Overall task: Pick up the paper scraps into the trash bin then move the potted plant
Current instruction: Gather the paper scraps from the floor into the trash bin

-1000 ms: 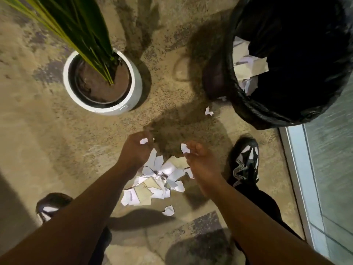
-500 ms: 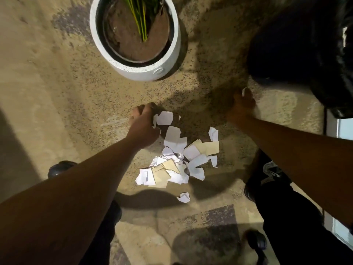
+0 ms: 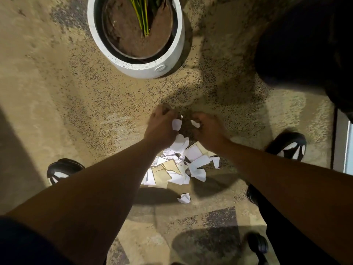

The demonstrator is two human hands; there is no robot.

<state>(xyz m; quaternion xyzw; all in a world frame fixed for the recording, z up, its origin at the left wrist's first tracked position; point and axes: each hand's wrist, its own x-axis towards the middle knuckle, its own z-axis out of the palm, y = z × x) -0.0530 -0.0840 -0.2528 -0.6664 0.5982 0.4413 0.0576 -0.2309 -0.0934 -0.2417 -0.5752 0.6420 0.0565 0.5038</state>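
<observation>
A pile of white and tan paper scraps lies on the speckled floor between my feet. My left hand is curled around a white scrap at the pile's far edge. Close beside it, my right hand pinches another small white scrap. One loose scrap lies apart, nearer to me. The potted plant, a white round pot with soil and green stems, stands beyond the hands. The black-lined trash bin is at the upper right, its opening out of view.
My two black and white shoes stand on either side of the pile. A pale door frame or sill runs down the right edge. Bare floor stretches to the left.
My right hand came back from the floor near the bin to the pile with a scrap in its fingers. My left hand shifted right, still holding paper. The view tilted slightly.
</observation>
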